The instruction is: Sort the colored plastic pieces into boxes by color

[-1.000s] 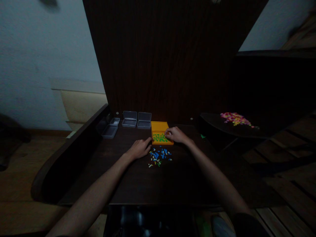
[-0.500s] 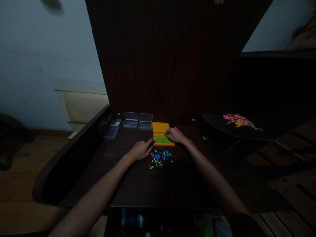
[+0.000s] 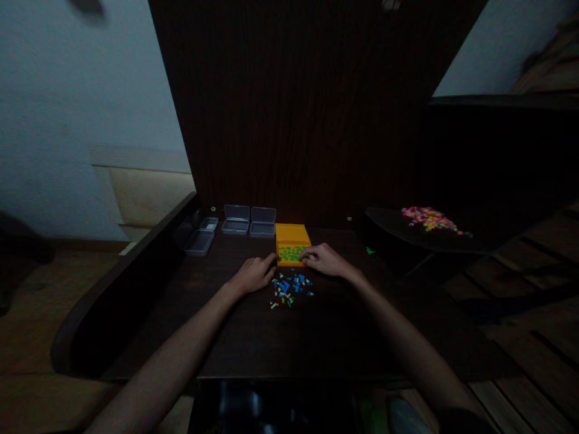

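Right fingers (image 3: 310, 253): at yellow box (image 3: 292, 232), grip unclear | left fingers (image 3: 270, 261): box's edge, grip unclear | dark tabletop (image 3: 257, 337) | pale wall (image 3: 67, 102)

Dim, bluish light all over here! Over on the left, a pale wall (image 3: 76, 90) with a cream panel (image 3: 151, 196) low down, then a brown baseboard (image 3: 81, 244) above wooden floor (image 3: 27, 343). Straight ahead, a towering dark back panel (image 3: 307, 108) behind a dark wooden desk (image 3: 253, 346), with a curved side board (image 3: 104, 313) along its left edge. And off right, wooden slats (image 3: 491, 398) deep in shadow!
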Demonstrator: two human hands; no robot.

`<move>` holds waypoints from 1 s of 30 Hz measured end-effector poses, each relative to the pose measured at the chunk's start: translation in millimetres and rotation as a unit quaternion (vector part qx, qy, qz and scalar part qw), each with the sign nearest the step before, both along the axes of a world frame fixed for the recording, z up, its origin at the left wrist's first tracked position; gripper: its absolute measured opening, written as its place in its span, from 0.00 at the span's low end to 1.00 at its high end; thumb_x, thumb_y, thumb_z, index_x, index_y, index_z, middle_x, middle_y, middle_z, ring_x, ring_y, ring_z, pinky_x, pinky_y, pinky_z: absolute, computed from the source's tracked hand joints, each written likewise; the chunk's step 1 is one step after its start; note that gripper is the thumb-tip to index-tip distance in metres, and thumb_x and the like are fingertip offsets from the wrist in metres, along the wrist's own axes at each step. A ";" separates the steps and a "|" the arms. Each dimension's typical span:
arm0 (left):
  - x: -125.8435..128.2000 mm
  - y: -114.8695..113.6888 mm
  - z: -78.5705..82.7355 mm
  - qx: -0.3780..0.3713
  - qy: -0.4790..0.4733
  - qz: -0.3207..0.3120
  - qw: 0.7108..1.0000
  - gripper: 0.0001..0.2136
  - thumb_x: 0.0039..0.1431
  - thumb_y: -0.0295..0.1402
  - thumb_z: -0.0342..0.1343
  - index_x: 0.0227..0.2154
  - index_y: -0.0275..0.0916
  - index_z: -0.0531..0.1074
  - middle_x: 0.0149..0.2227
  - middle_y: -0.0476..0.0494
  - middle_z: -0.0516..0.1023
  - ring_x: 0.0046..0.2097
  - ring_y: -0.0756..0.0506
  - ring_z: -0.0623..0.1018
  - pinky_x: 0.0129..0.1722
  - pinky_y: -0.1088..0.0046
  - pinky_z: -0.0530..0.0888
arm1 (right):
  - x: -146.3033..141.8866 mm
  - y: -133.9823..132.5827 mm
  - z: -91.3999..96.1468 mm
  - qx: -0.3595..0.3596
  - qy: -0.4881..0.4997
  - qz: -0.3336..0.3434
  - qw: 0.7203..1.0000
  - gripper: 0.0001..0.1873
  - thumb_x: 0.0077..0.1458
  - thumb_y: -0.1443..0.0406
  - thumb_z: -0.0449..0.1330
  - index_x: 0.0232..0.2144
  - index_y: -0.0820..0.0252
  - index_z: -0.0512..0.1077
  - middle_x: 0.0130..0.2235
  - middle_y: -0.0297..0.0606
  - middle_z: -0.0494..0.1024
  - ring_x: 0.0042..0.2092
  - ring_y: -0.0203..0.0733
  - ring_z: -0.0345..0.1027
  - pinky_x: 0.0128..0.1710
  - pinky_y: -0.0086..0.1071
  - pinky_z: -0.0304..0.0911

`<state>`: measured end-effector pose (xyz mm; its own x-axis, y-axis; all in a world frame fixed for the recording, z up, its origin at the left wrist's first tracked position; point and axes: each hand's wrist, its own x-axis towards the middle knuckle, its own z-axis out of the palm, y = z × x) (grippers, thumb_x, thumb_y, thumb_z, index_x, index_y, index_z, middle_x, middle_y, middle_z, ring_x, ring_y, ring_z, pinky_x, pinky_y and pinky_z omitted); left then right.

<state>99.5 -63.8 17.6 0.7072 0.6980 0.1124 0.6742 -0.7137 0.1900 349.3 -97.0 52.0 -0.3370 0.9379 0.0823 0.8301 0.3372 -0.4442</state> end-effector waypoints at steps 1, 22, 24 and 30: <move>0.0 0.0 -0.2 0.000 0.001 0.001 1.000 0.17 0.65 0.38 0.42 0.54 0.43 0.60 0.38 0.41 0.79 0.41 0.39 0.80 0.40 0.66 0.73 | -4.6 -7.1 -1.4 -0.011 0.022 0.024 0.999 0.12 0.54 0.67 0.56 0.38 0.64 0.78 0.22 0.30 0.68 0.24 0.32 0.58 0.26 0.25 0.51; -0.4 -2.2 2.5 0.001 -0.007 0.007 1.000 0.16 0.65 0.37 0.43 0.54 0.43 0.61 0.39 0.41 0.80 0.42 0.40 0.80 0.42 0.67 0.72 | -44.9 -57.3 -1.0 -0.079 -0.059 0.080 0.992 0.08 0.52 0.64 0.60 0.34 0.57 0.77 0.22 0.28 0.70 0.24 0.31 0.59 0.28 0.25 0.50; -0.2 -2.3 3.0 0.000 -0.010 0.006 1.000 0.16 0.65 0.37 0.43 0.54 0.42 0.61 0.39 0.41 0.80 0.42 0.40 0.80 0.42 0.67 0.72 | -46.6 -58.4 0.7 -0.078 -0.064 0.079 0.992 0.08 0.52 0.65 0.59 0.33 0.57 0.77 0.22 0.29 0.70 0.24 0.31 0.60 0.28 0.25 0.49; -0.1 -2.2 3.3 0.000 -0.003 0.007 1.000 0.16 0.65 0.37 0.43 0.54 0.42 0.62 0.39 0.40 0.80 0.42 0.40 0.80 0.42 0.67 0.73 | -47.1 -57.6 -0.9 -0.067 -0.071 0.083 0.992 0.07 0.51 0.66 0.57 0.31 0.58 0.76 0.22 0.29 0.71 0.24 0.31 0.60 0.27 0.25 0.49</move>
<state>99.4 -66.0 20.8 0.6964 0.7081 0.1164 0.6834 -0.7039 0.1938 302.2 -154.5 51.1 -0.4872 0.8676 -0.0992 0.8253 0.4203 -0.3771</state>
